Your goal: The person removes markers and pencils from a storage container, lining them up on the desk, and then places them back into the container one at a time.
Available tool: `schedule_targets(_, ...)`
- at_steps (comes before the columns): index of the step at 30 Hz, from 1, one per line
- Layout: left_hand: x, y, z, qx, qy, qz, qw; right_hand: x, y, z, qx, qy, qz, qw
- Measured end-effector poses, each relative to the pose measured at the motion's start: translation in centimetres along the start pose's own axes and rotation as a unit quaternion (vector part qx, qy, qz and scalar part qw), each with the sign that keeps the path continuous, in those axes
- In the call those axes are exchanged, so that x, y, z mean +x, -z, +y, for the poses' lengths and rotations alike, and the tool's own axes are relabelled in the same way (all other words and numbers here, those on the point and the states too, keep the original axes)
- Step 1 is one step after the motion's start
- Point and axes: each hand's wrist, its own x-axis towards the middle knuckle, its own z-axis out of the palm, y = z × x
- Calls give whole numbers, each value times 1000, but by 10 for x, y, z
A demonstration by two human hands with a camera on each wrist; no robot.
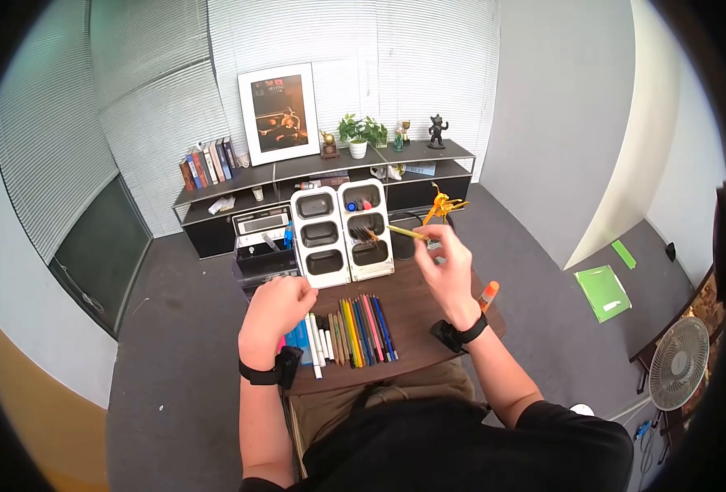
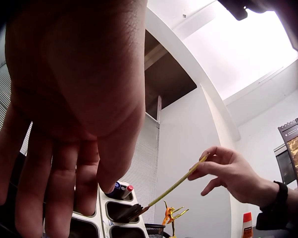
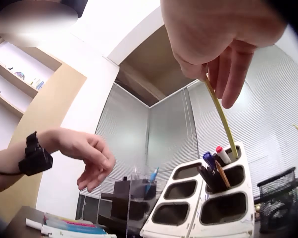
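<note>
Head view downward, wrist views upward, organizer (image 1: 345,246) shared

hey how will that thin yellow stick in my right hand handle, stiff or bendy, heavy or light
Probably stiff: the yellow stick looks nearly straight though your right hand pinches it near one end. Likely light, being so thin. It might roll if laid on the table, though I can't tell whether it's round.

Grey flr (image 1: 182,353), wht blinds (image 1: 437,66)
</note>
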Motion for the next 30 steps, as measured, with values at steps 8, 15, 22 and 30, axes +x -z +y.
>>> schedule_targets(8, 0, -1, 1, -6, 9, -5, 1000, -9, -46, 50, 1, -61, -96, 994)
schedule_targets(15, 1, -2, 1, -8, 18, -20, 1000, -5, -68, 67, -36, -63, -150, 986)
schedule_targets(22, 2, 0, 2, -14, 31, -31, 999, -2, -66, 58, -44, -87, -173, 980)
schedule_targets(30, 3, -4, -1, -15, 23, -37, 999, -2, -66, 63, -34, -74, -167, 983)
